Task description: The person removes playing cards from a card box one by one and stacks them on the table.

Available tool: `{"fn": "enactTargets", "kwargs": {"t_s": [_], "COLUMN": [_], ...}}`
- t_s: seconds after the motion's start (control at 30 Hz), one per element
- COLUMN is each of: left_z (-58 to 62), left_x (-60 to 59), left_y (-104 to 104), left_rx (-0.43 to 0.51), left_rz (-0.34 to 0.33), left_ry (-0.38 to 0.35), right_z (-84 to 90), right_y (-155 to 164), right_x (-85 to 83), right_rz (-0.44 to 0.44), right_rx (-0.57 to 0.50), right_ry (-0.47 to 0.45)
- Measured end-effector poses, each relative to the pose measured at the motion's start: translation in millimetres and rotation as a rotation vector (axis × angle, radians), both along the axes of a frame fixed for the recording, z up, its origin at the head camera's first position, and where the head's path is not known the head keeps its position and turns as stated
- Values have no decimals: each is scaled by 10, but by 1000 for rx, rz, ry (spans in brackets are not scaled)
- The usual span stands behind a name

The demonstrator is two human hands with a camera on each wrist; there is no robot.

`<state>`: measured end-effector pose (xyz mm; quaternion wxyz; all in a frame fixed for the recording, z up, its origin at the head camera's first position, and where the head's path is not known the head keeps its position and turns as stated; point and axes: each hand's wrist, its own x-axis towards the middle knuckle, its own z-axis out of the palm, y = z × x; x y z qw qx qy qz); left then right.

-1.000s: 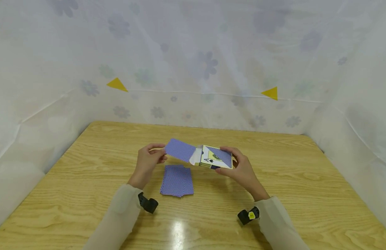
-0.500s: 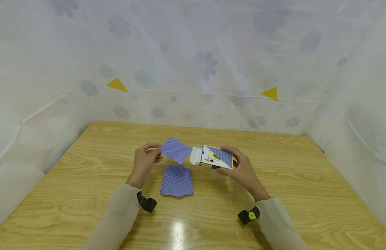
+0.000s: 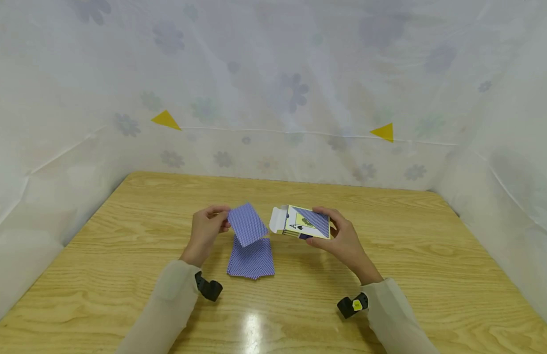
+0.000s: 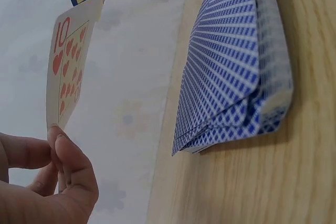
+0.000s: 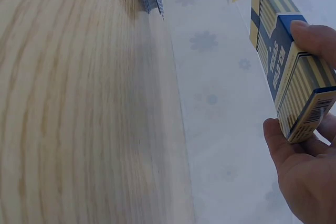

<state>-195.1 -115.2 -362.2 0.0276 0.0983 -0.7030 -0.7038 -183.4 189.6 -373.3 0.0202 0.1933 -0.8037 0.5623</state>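
Between thumb and fingers my left hand (image 3: 205, 230) pinches a playing card (image 3: 248, 223) by its edge, blue-patterned back facing up. In the left wrist view the card's face (image 4: 68, 66) reads ten of hearts. Just below it on the table lies a stack of cards (image 3: 251, 260), backs up, edges slightly uneven; the held card hangs over its far part. My right hand (image 3: 344, 241) grips a card box (image 3: 306, 222) above the table, its white end flap (image 3: 278, 219) open toward the left. The box front shows an ace of spades. Its inside is hidden.
A wooden table (image 3: 433, 255) spreads under both hands. White flowered sheeting (image 3: 273, 98) walls it at the back and sides, with two yellow triangles (image 3: 166, 120) on the back sheet. A black wrist camera (image 3: 209, 287) sits on the left wrist, another (image 3: 350, 306) on the right.
The card in my left hand has come away from the box flap, swung round and dropped nearer the stack. My right hand and the box have stayed in place.
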Motion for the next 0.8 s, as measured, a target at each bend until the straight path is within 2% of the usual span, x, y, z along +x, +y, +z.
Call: {"fn": "enactTargets", "kwargs": {"t_s": [0.33, 0.53, 0.8], "left_z": [-32, -66, -62], "left_x": [-6, -7, 41], "left_y": [35, 41, 37], "left_rx": [-108, -157, -214], "left_rz": [-62, -96, -181], "left_ry": [-39, -31, -70], "right_z": [-7, -11, -21], "right_y": [4, 4, -2], "right_x": [-5, -5, -10], "right_rz": [3, -5, -3], "right_rx": [10, 21, 22], "right_ry": [1, -6, -5]}}
